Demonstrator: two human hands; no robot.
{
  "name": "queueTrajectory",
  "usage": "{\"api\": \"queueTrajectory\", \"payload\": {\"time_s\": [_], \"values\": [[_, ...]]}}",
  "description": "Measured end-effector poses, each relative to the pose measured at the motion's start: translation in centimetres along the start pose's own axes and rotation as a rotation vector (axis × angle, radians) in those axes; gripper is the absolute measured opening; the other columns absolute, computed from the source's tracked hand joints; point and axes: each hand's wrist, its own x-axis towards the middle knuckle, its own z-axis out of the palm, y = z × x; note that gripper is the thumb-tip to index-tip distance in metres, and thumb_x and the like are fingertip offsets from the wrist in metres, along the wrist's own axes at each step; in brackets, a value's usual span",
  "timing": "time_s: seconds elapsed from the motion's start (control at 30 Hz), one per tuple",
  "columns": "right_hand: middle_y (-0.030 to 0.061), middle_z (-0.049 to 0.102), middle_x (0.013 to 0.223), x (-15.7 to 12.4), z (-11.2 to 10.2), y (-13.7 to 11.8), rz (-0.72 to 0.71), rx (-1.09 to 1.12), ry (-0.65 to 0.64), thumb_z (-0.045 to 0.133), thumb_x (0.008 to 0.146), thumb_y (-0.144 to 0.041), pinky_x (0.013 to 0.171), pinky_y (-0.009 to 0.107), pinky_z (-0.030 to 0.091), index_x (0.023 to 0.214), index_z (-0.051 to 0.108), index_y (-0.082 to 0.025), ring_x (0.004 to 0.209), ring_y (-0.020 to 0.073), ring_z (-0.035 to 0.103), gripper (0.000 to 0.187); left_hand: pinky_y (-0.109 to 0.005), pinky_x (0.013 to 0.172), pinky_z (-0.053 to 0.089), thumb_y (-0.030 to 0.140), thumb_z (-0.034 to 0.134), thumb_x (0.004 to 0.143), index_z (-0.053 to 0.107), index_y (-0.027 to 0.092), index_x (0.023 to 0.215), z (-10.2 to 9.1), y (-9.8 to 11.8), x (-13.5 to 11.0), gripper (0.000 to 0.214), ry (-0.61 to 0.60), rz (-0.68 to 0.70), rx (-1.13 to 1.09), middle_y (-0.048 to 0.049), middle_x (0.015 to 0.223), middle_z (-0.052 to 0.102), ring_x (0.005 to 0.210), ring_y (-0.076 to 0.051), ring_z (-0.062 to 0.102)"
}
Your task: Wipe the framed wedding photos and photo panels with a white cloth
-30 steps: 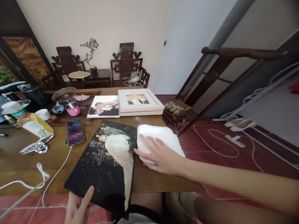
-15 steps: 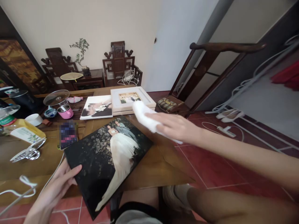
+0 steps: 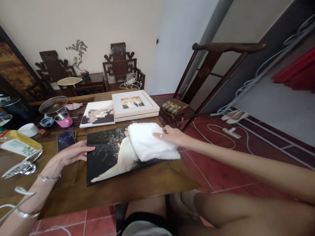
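Observation:
A dark photo print (image 3: 108, 157) of a couple lies flat on the wooden table (image 3: 110, 193). My left hand (image 3: 73, 152) rests open against its left edge, fingers stretched out. A folded white cloth (image 3: 150, 142) lies on the print's right part. My right hand (image 3: 172, 135), with a ring on one finger, presses on the cloth's right side, fingers laid over it.
Behind the print lie a smaller photo print (image 3: 98, 113) and a white framed photo (image 3: 134, 104). A phone (image 3: 65, 140), a pink cup (image 3: 63, 119), a yellow tray (image 3: 19, 144) and scissors (image 3: 21, 163) sit at the left. A wooden rack (image 3: 214, 65) and cables stand right.
The print was turned and laid flat on the table. My right hand brought the cloth down from the air onto the print. My left hand slid to the print's left edge.

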Motion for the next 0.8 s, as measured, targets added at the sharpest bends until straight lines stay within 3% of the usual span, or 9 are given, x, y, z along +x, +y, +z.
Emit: {"api": "queueTrajectory", "payload": {"time_s": [0.1,0.23,0.3,0.67,0.8], "values": [[0.0153,0.07,0.103,0.4,-0.2,0.2,0.067,0.155,-0.094,0.072,0.073,-0.053,0.071,0.033,0.052,0.096,0.064,-0.015,0.092,0.0284,0.066,0.046,-0.019,0.059,0.059,0.021,0.088,0.061,0.069,0.015,0.091,-0.1,0.6,1.4,0.036,-0.015,-0.032,0.114,-0.0058,0.088,0.075,0.069,-0.016,0.072],[0.0131,0.072,0.097,0.2,-0.1,-0.3,0.094,0.669,-0.252,0.076,0.068,-0.025,0.067,0.03,0.053,0.088,0.067,-0.012,0.084,0.025,0.066,0.026,-0.017,0.058,0.057,0.027,0.089,0.061,0.068,0.016,0.087,0.1,0.8,3.0,0.035,-0.008,-0.028,0.211,-0.002,0.084,0.074,0.069,-0.014,0.07],[0.0122,0.073,0.095,0.1,-0.1,-0.7,0.113,0.805,-0.274,0.073,0.068,-0.017,0.068,0.03,0.054,0.088,0.067,-0.011,0.082,0.0236,0.067,0.022,-0.017,0.057,0.057,0.029,0.089,0.059,0.067,0.017,0.084,0.0,0.6,3.4,0.035,-0.013,-0.021,0.22,-0.0014,0.082,0.074,0.069,-0.014,0.07],[0.0116,0.072,0.079,-0.7,-1.2,-0.8,0.274,1.061,-0.253,0.062,0.068,-0.009,0.068,0.033,0.058,0.089,0.064,-0.011,0.074,0.023,0.068,0.021,-0.017,0.066,0.059,0.032,0.087,0.065,0.071,0.018,0.099,-0.8,-0.4,4.1,0.041,-0.108,0.015,0.183,-0.0052,0.101,0.076,0.082,-0.015,0.072],[0.0078,0.069,0.081,-0.9,0.1,0.8,0.261,1.07,-0.208,0.061,0.064,-0.01,0.062,0.033,0.057,0.095,0.059,-0.017,0.074,0.0233,0.066,0.031,-0.018,0.069,0.06,0.035,0.085,0.066,0.07,0.019,0.101,-0.9,-0.4,4.1,0.041,-0.11,0.024,0.206,-0.0056,0.105,0.075,0.088,-0.017,0.073]]}}
